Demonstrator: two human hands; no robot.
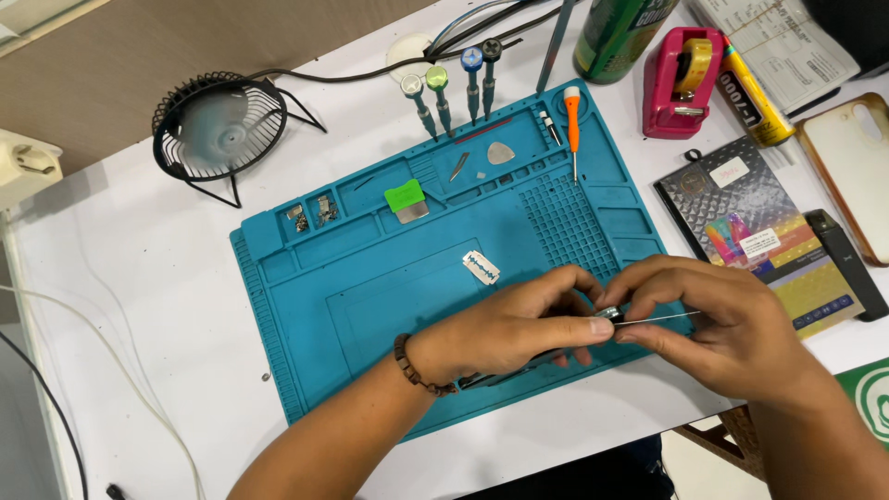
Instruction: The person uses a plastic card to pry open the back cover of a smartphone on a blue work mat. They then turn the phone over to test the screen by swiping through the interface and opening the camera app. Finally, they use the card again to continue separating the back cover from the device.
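My left hand (519, 324) and my right hand (704, 319) meet over the lower right of a blue repair mat (370, 278). Between the fingertips of both hands sits a small dark metal part (607, 314). My right hand also pinches thin metal tweezers (662, 319) that point toward that part. A dark flat device (500, 375) lies under my left hand, mostly hidden. A beaded bracelet (412, 366) circles my left wrist.
On the mat lie a razor blade (482, 267), a green-handled scraper (406, 199), an orange screwdriver (573, 125) and small metal parts. Several screwdrivers (454, 88) line its far edge. A small black fan (218, 125), pink tape dispenser (681, 79), green can, patterned box (759, 231) and phone case (852, 167) surround it.
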